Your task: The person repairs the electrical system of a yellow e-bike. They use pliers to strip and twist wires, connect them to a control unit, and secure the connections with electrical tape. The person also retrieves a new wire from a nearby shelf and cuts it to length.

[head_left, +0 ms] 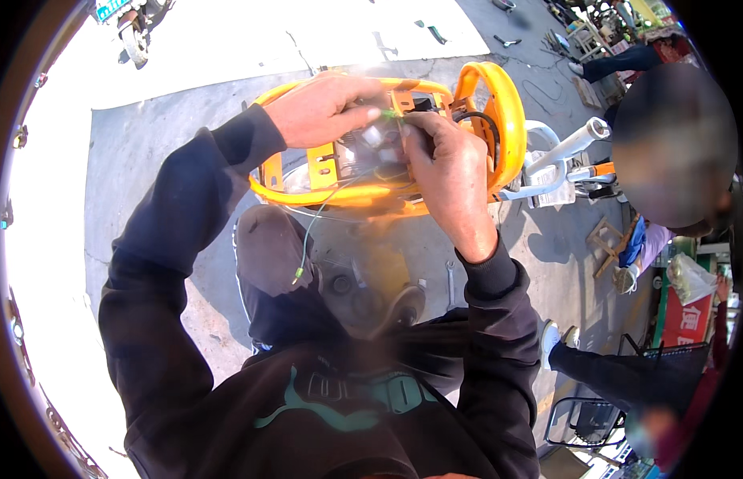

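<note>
Both my hands meet over an orange metal vehicle frame, around a thin green wire. My left hand reaches in from the left, thumb and fingers closed at the wire. Facing it, my right hand pinches at the same spot; its fingertips are partly hidden. Just below the fingers, white plastic connectors sit inside the frame. Another green wire hangs over the frame's near side, with a small terminal at its loose end. An orange slotted bracket crosses the frame on the left.
White-grey tubing extends from the frame's right end. A wrench lies on the concrete beyond my legs. At the right are a person in a dark cap, a small wooden stool and a black folding chair. A motorbike wheel stands far left.
</note>
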`<move>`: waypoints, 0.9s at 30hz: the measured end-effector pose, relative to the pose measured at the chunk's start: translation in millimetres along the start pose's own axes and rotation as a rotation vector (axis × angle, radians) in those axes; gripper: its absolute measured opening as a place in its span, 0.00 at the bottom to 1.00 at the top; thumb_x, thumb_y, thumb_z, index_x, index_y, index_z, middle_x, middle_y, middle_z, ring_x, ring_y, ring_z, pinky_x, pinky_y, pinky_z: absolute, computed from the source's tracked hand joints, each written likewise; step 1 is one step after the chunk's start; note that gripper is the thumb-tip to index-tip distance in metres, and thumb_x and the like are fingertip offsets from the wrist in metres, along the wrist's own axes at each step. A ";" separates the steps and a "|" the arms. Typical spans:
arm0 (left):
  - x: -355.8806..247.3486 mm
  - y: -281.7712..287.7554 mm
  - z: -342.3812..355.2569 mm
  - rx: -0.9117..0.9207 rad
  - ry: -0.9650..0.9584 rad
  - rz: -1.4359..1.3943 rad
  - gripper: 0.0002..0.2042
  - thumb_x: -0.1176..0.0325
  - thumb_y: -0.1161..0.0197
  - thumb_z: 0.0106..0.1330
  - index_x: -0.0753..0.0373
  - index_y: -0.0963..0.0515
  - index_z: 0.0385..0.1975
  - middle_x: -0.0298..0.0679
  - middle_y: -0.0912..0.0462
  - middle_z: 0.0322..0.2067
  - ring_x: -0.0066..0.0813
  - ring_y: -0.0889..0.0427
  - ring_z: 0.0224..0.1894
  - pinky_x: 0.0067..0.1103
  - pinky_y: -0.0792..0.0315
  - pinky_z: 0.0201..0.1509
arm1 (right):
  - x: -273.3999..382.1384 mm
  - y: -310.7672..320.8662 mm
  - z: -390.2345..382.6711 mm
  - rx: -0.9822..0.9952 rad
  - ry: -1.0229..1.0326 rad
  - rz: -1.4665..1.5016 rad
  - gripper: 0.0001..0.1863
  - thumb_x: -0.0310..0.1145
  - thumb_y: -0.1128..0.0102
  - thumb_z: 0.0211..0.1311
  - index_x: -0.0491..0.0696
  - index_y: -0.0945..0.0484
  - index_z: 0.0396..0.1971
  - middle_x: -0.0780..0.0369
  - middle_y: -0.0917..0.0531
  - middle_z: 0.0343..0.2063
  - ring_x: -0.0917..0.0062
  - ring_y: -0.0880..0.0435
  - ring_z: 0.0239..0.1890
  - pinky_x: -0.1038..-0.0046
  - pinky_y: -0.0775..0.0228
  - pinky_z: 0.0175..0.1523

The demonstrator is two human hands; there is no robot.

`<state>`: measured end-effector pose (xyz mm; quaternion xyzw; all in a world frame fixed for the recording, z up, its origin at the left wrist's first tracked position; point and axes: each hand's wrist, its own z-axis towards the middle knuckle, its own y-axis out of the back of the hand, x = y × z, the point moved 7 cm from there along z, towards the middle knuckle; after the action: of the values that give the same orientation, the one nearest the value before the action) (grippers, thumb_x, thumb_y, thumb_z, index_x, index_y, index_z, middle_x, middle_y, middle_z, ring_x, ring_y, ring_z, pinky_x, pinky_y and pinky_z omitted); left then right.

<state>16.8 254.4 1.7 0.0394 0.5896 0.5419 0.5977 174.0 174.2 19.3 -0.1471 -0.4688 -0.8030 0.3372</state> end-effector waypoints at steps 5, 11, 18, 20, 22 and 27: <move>3.4 -5.7 4.4 -0.010 -0.012 0.003 0.08 0.81 0.43 0.64 0.70 0.22 0.41 0.48 0.19 0.34 0.45 0.17 0.36 0.31 0.25 0.42 | 1.9 -7.4 -3.2 0.032 0.055 -0.149 0.04 0.26 0.37 0.55 0.42 0.20 0.29 0.51 0.18 0.28 0.54 0.15 0.34 0.57 0.23 0.39; 2.6 -13.8 1.8 -0.051 0.009 0.032 0.08 0.85 0.44 0.63 0.73 0.24 0.40 0.45 0.24 0.31 0.33 0.23 0.31 0.25 0.29 0.38 | -6.8 -17.8 6.5 0.175 -0.020 -0.098 0.05 0.24 0.35 0.53 0.37 0.19 0.27 0.46 0.17 0.28 0.53 0.13 0.35 0.58 0.22 0.39; 19.7 -12.1 0.2 -0.044 0.125 -0.089 0.06 0.82 0.43 0.67 0.73 0.24 0.41 0.43 0.21 0.33 0.26 0.22 0.33 0.23 0.27 0.39 | -20.0 -20.1 1.3 -0.008 -0.009 0.214 0.06 0.23 0.32 0.52 0.36 0.18 0.26 0.47 0.17 0.28 0.52 0.15 0.33 0.58 0.24 0.38; 23.1 -15.0 2.1 -0.024 0.153 -0.119 0.05 0.81 0.43 0.68 0.72 0.24 0.41 0.44 0.20 0.33 0.27 0.20 0.34 0.24 0.26 0.40 | -24.9 -17.9 -1.4 -0.051 -0.001 0.327 0.06 0.24 0.32 0.53 0.36 0.18 0.26 0.47 0.17 0.28 0.53 0.16 0.32 0.58 0.25 0.38; 22.0 -16.2 3.5 0.015 0.157 -0.113 0.05 0.80 0.43 0.69 0.72 0.24 0.42 0.45 0.20 0.33 0.29 0.19 0.34 0.25 0.26 0.41 | -25.5 -14.3 -2.6 -0.085 -0.008 0.316 0.05 0.23 0.33 0.55 0.37 0.18 0.26 0.48 0.17 0.28 0.54 0.16 0.32 0.58 0.25 0.39; 12.4 -17.1 3.5 -0.008 0.013 0.079 0.06 0.79 0.43 0.70 0.71 0.23 0.43 0.48 0.19 0.32 0.37 0.18 0.35 0.27 0.25 0.42 | -29.3 -4.1 -2.9 0.046 -0.143 0.328 0.07 0.27 0.35 0.61 0.37 0.18 0.28 0.47 0.17 0.26 0.54 0.15 0.32 0.58 0.25 0.40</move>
<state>26.1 258.1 -17.2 0.0568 0.5891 0.5678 0.5722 192.8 184.9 -1.1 -0.2704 -0.4797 -0.7138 0.4328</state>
